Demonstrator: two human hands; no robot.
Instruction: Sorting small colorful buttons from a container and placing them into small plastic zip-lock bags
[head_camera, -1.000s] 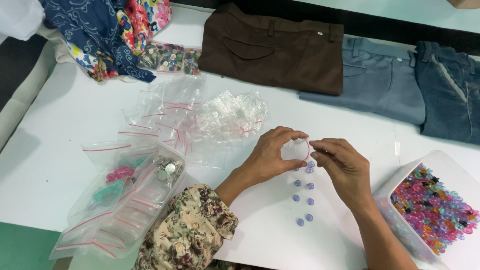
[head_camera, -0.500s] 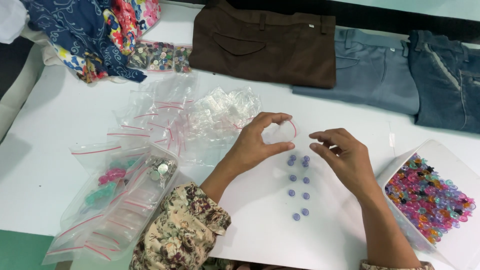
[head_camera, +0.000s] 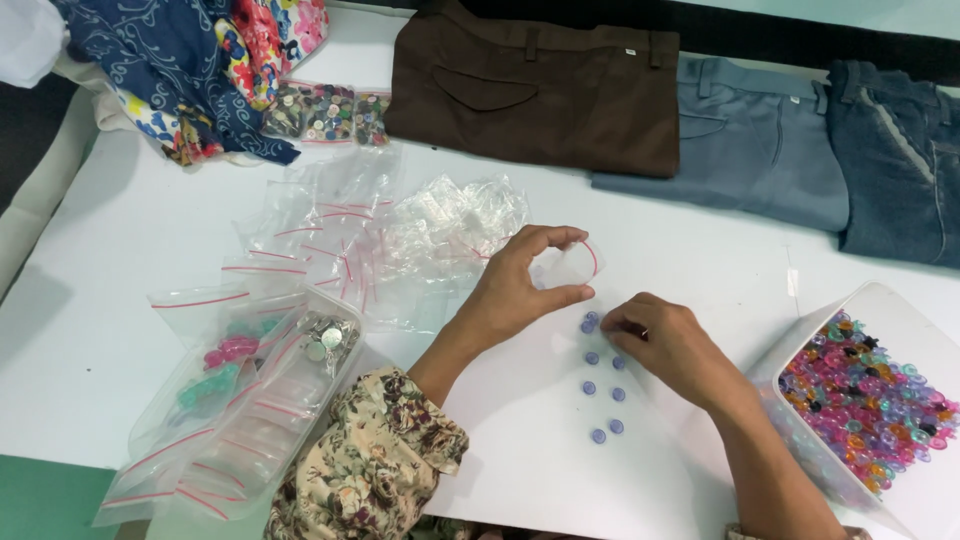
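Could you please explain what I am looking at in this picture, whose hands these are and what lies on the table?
The picture comes from a camera worn on a person's head, looking down at their own two bare hands over a white table. The left hand holds open a small clear zip bag. The right hand rests its fingertips at the top of two short rows of small blue buttons laid on the table. To the left lie more clear zip bags, some holding buttons. At the right edge stands a white tray full of colourful buttons. Along the far side lie brown trousers, grey-blue trousers, jeans and patterned cloth.
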